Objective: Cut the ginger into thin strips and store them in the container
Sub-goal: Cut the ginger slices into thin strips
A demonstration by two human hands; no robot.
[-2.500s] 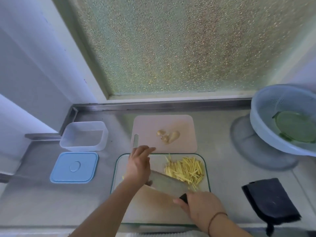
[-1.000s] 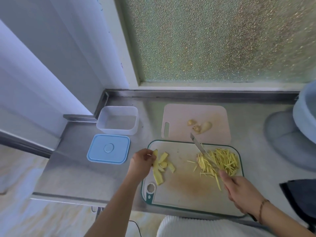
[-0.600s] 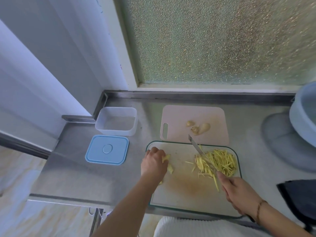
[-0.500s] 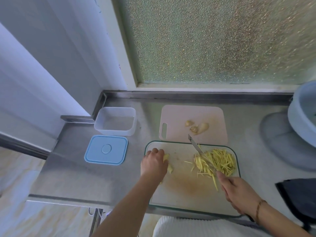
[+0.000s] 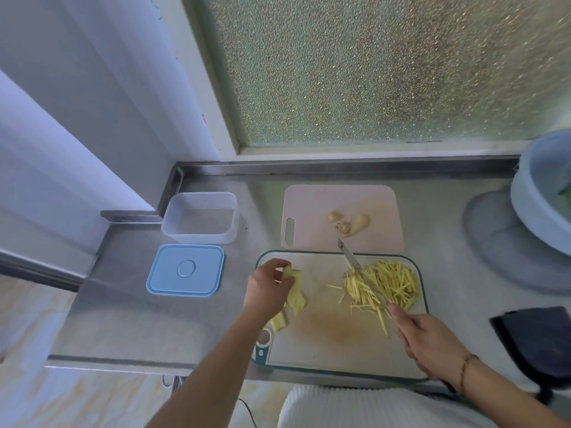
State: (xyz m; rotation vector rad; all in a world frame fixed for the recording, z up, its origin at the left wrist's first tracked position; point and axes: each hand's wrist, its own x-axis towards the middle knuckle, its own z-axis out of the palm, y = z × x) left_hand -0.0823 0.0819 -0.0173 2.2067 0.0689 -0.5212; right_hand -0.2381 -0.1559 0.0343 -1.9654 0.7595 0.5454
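Observation:
On the green-rimmed cutting board point(image 5: 333, 350) lies a pile of thin ginger strips point(image 5: 386, 282) at the right and several ginger slices point(image 5: 295, 299) at the left. My left hand point(image 5: 268, 287) pinches a ginger slice at the board's left end. My right hand point(image 5: 429, 341) grips the knife point(image 5: 355, 264), whose blade rests edge-up across the strip pile, pointing away. The clear container point(image 5: 200, 222) stands open at the back left, its blue lid point(image 5: 185, 270) flat in front of it.
A pink board point(image 5: 309, 205) behind carries a few ginger pieces point(image 5: 352, 223). A pale blue colander point(image 5: 543, 193) stands at the far right, a dark cloth point(image 5: 537, 338) at the right front. The steel counter's edge runs close below the board.
Since the first frame the knife left the slices and went to the strip pile. My left hand gathered slices at the board's left end and now lifts one between its fingers.

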